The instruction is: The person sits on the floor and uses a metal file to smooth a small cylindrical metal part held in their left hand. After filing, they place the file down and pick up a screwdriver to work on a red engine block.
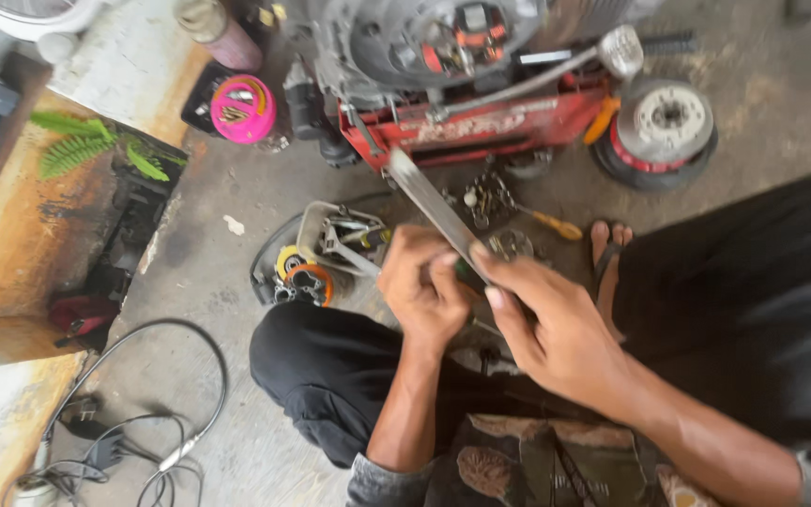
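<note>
Both hands met over the person's lap at the centre of the view. The right hand [556, 324] gripped a long flat metal file [434, 207], fingers wrapped over its lower end, the blade running up toward 11 o'clock until its tip lay near the red frame [481, 127]. The left hand [421, 286] was curled tight, fingertips pinching something small against the file; the piece itself was hidden by the fingers, so I cannot tell what it was.

As for progress, the work looked mid-way at best: the engine [405, 42] at 12 o'clock sat open, its coils exposed, and a drum-shaped part [664, 122] lay off by itself at 1 o'clock. Loose parts filled a tray [307, 258] at 10 o'clock of the hands, and a yellow-handled screwdriver [551, 223] lay on the concrete floor [208, 282] just above them. Nothing appeared refitted, so filing and reassembly seemed left to do.

A pink tub [243, 108] stood at 11 o'clock, a grey cable [190, 413] coiled at 8 o'clock.
</note>
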